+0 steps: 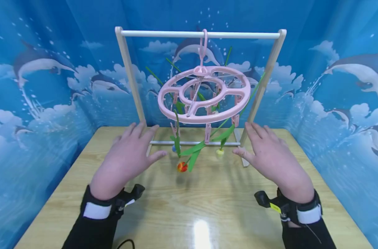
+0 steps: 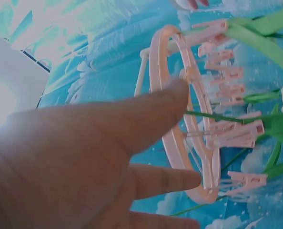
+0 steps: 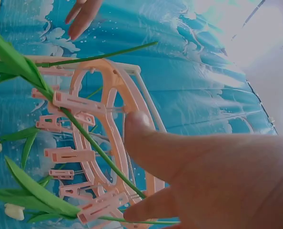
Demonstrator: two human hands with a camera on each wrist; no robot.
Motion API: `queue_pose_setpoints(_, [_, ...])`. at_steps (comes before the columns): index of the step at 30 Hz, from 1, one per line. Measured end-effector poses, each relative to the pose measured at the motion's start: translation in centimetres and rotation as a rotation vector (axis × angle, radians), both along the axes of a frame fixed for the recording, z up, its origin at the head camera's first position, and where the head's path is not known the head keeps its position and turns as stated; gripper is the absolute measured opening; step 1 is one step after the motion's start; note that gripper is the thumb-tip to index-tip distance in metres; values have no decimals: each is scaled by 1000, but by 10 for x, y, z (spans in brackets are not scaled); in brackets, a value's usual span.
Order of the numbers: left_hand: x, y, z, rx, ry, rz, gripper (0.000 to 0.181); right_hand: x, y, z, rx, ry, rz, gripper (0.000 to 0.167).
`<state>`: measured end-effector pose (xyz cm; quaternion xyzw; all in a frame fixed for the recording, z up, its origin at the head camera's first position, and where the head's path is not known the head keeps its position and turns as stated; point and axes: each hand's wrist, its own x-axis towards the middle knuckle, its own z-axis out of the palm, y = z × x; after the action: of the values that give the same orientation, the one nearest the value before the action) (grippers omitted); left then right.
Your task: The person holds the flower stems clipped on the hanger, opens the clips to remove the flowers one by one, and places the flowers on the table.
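Observation:
A round pink clip hanger (image 1: 201,71) hangs by its hook from a rack (image 1: 164,34). Its pink clips (image 1: 208,133) grip artificial tulips by their stems, with the blooms pointing down. Lowest among them are a red-orange tulip (image 1: 182,167) and a pale yellow tulip (image 1: 220,152); a blue bloom (image 1: 174,148) is partly hidden by leaves. My left hand (image 1: 126,155) is held to the left of the hanger, fingers spread and nothing in it. On the other side, my right hand (image 1: 269,152) also has spread fingers and holds nothing. White tulips (image 3: 14,211) show in the right wrist view.
The rack's wooden posts (image 1: 131,74) and low crossbar (image 1: 195,143) stand at the back of a wooden table (image 1: 176,204). Blue dolphin-print curtains (image 1: 338,114) surround it on three sides. A black cable (image 1: 126,241) lies at the front edge.

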<state>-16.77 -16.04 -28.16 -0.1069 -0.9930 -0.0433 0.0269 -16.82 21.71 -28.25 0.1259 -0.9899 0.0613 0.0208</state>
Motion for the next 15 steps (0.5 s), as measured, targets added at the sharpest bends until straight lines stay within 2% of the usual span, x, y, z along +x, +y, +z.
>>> queue_pose_setpoints(4, [2, 8, -2, 70, 37, -53, 77, 1, -5, 3, -102, 74, 12, 92])
queue_pose_setpoints(9, [3, 23, -7, 159, 86, -108, 57, 7, -15, 1, -235, 125, 16, 75])
queue_pose_setpoints(12, [3, 31, -11, 208, 118, -134, 45, 9, -21, -2, -278, 173, 34, 64])
queue_pose_setpoints(15, [-1, 33, -13, 246, 110, -132, 39, 5, -23, -5, -298, 236, 48, 55])
